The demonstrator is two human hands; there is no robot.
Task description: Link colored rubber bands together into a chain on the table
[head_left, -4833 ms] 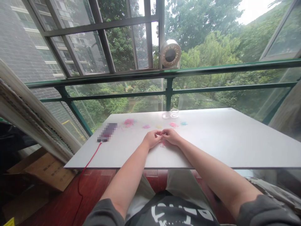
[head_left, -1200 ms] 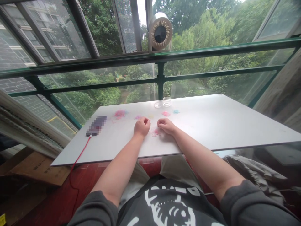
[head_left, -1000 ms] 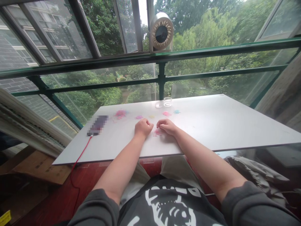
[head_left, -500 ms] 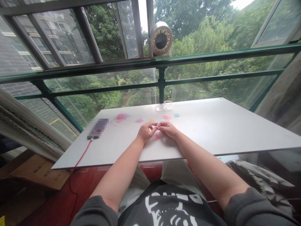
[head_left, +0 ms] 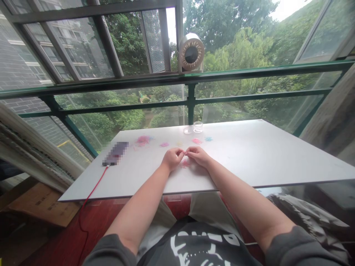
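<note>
Left hand and right hand are joined at the fingertips; whether either grip is clamped cannot be told. On the counter, violet heap, yellow heap, pink heap and blue heap (ten to two o'clock) are seemingly separated; reddish strands (six) and mixed heap (ten, farther out) are seemingly left.

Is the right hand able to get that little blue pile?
Probably yes: the blue pile lies just beyond the right hand, with nothing seen between them, though it seems busy beside the left hand.
</note>
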